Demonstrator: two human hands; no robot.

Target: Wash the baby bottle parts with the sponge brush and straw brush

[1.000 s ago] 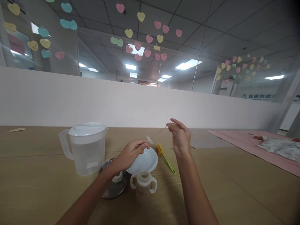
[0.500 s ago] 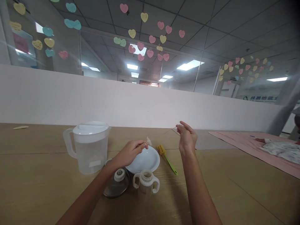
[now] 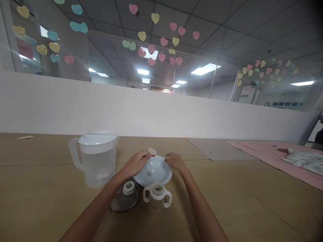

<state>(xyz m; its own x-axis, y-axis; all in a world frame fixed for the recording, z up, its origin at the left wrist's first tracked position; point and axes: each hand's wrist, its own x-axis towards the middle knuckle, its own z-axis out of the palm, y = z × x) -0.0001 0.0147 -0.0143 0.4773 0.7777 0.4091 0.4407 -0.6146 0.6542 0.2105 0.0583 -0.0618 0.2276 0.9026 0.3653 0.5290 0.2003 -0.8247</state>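
Note:
My left hand [image 3: 137, 164] is closed in a pinch on a small round translucent piece [image 3: 152, 151], which looks like a bottle nipple. It is held over the far left part of a white bowl [image 3: 165, 176]. My right hand [image 3: 174, 160] is at the bowl's right rim with its fingers curled; what they hold, if anything, is hidden. A clear baby bottle [image 3: 156, 198] with two white handles stands uncapped in front of the bowl. Left of the bottle, partly under my left forearm, lies a grey dome-shaped lid [image 3: 123, 200] with a white knob [image 3: 128, 188].
A translucent lidded pitcher [image 3: 99, 161] stands at the left on the wooden table [image 3: 50, 195]. A low white wall [image 3: 151, 114] runs along the back. A pink cloth [image 3: 254, 149] with a patterned fabric item [image 3: 305, 159] lies at the right.
My right hand has come down and left to the bowl's rim; the thin strand at its fingers no longer shows. The yellow sponge brush is now out of sight. My left hand shifted slightly left, turning the round piece.

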